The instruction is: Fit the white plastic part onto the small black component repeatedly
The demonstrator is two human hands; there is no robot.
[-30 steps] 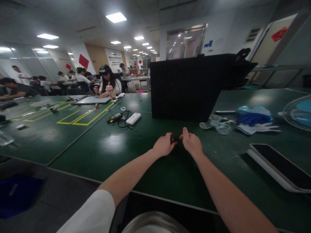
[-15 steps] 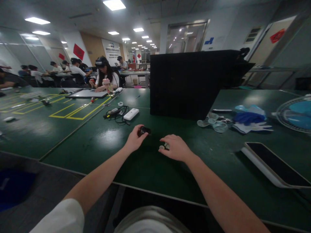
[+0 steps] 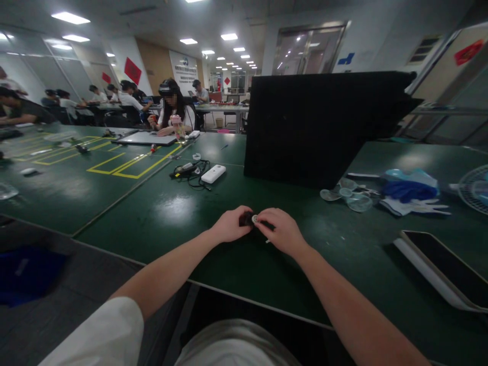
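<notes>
My left hand (image 3: 231,225) is closed around a small dark part (image 3: 245,219), whose exact kind I cannot make out. Between the fingertips of my right hand (image 3: 282,230) is a small pale round disc (image 3: 254,219) with a dark centre, like a little wheel or gear. The disc is up against the right side of the dark part, or very close to it; I cannot tell if they are joined. Just under my right hand a tiny white piece (image 3: 268,241) shows against the green table (image 3: 229,264).
A large black box-like panel (image 3: 301,132) stands ahead. Beyond on the left are a white power bank (image 3: 214,174) and a coiled black cable (image 3: 190,172). To the right are clear plastic cups (image 3: 359,202), gloves (image 3: 414,195), a phone-like device (image 3: 442,264) and a fan (image 3: 478,188). A person (image 3: 177,112) sits across.
Both hands have come together: the left moved right with the dark part, the right rose slightly and now pinches the pale disc. The camera view has shifted a little left.
</notes>
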